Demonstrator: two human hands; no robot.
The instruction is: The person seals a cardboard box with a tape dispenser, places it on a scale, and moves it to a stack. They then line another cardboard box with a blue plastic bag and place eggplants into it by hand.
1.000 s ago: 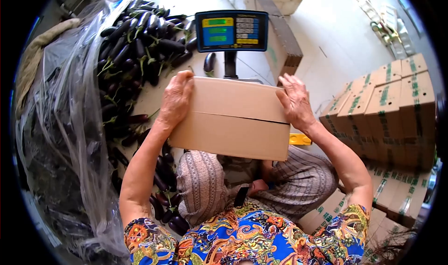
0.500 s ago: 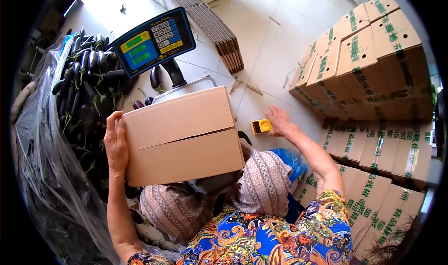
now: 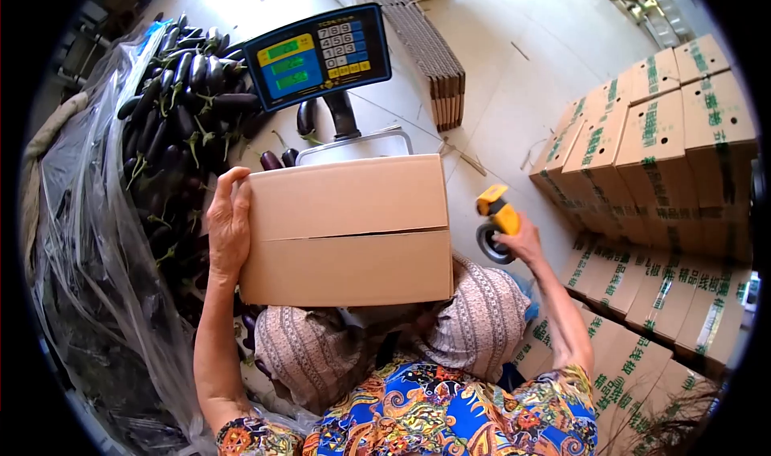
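A closed brown cardboard box (image 3: 345, 271) lies in front of me on a scale, its two top flaps meeting at a narrow slit. My left hand (image 3: 229, 227) grips the left edge of the box, fingers over its top corner. To the right of the box, my right hand (image 3: 522, 239) holds a yellow tape dispenser (image 3: 504, 215) with a roll of tape, raised and slightly blurred. Behind the box stands the scale's display (image 3: 317, 58) with green lit readouts and a keypad; part of the metal scale plate (image 3: 385, 144) shows beneath it.
A large heap of eggplants (image 3: 181, 126) lies at the left beside clear plastic sheeting (image 3: 88, 239). Flattened cardboard (image 3: 426, 46) stands behind the scale. Stacked printed boxes (image 3: 650, 143) fill the right side. A wheeled metal cart (image 3: 642, 6) is at the upper right.
My right hand has taken hold of the yellow tape dispenser and lifted it from the floor. The view has shifted, while my left hand stays on the box.
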